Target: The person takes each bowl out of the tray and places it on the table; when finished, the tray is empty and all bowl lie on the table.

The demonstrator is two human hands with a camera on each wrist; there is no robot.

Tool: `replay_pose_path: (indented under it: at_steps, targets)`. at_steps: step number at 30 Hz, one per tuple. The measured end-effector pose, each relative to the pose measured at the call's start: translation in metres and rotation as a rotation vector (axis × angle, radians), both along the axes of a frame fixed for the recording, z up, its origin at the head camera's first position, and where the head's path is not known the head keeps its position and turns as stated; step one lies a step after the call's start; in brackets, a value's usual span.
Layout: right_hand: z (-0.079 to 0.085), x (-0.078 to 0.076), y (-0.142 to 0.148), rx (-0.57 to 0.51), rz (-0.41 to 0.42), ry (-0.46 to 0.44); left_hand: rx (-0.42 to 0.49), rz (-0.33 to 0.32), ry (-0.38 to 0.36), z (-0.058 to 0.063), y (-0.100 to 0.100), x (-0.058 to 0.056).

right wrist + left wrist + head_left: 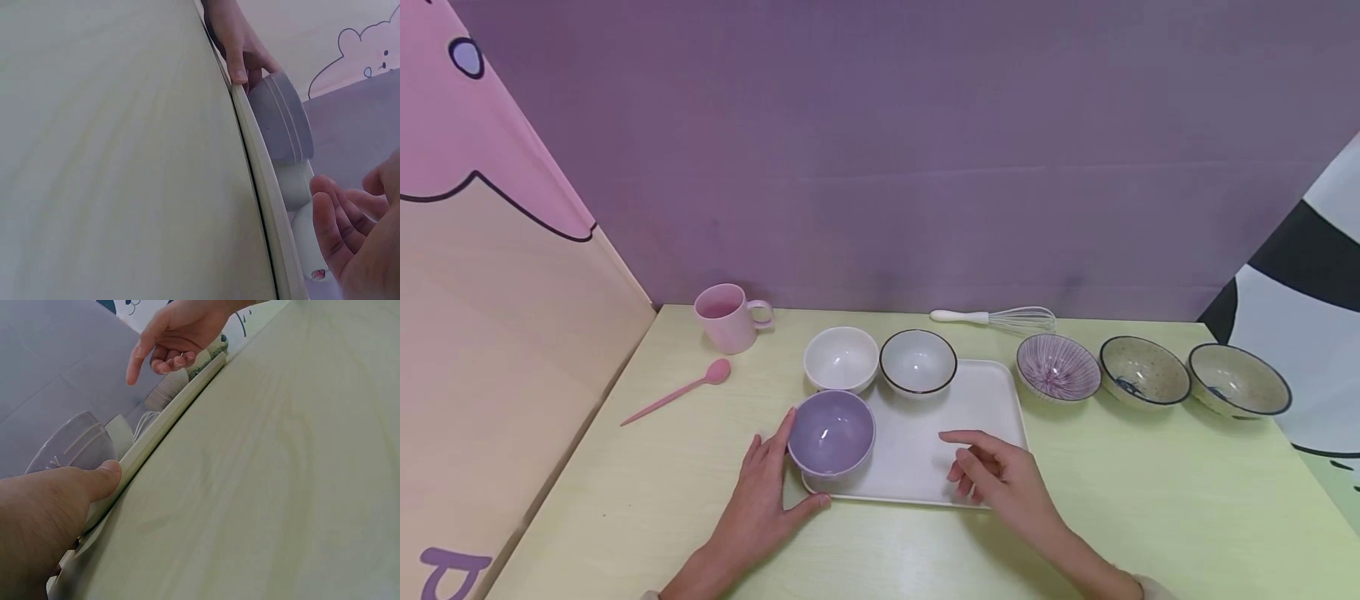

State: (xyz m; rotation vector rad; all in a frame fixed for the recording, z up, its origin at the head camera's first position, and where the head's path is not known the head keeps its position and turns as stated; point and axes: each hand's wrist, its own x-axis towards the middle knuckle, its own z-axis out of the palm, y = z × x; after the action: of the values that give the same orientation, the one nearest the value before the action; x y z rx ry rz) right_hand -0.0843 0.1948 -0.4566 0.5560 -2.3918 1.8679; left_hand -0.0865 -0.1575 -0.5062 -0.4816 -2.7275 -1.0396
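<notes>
A purple bowl (831, 437) stands on the front left corner of a white rectangular tray (917, 450). My left hand (763, 492) lies beside it, fingers along the bowl's left side and thumb near the tray's front edge. From the left wrist view, the thumb of the left hand (59, 500) is seen close to the tray rim; its other fingers are hidden there. Behind the purple bowl are a white bowl (841, 360) and a dark-rimmed white bowl (917, 362). My right hand (1000, 475) hovers above the tray's front right part, fingers loosely bent, holding nothing.
Right of the tray stand a purple-striped bowl (1058, 368) and two speckled bowls, one nearer (1144, 372) and one farther right (1238, 381). A whisk (1000, 317) lies at the back edge. On the left are a pink mug (730, 321) and a pink spoon (688, 387).
</notes>
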Motion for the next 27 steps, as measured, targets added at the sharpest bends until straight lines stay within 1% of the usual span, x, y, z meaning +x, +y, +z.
replay_pose_path:
  at_steps: [6,11,15,18,23,27]
  targets:
    - [0.002,0.001,-0.016,0.003,0.054,-0.001,0.006,-0.004,0.019,0.001,0.001,0.000]
    - [0.002,0.001,-0.026,0.018,0.078,-0.030,0.010,-0.002,0.008,0.001,0.001,0.001]
    - [-0.001,-0.001,-0.033,0.036,0.099,-0.049,0.032,0.000,-0.011,0.001,0.000,0.001]
    - [-0.006,-0.003,-0.038,0.048,0.120,-0.066,0.040,-0.002,-0.011,0.001,0.000,0.001]
    - [-0.007,-0.005,-0.049,0.074,0.123,-0.153,0.029,-0.010,0.021,0.000,-0.001,0.001]
    - [-0.003,-0.007,-0.057,0.090,0.121,-0.208,0.028,-0.006,0.020,0.000,-0.001,0.001]
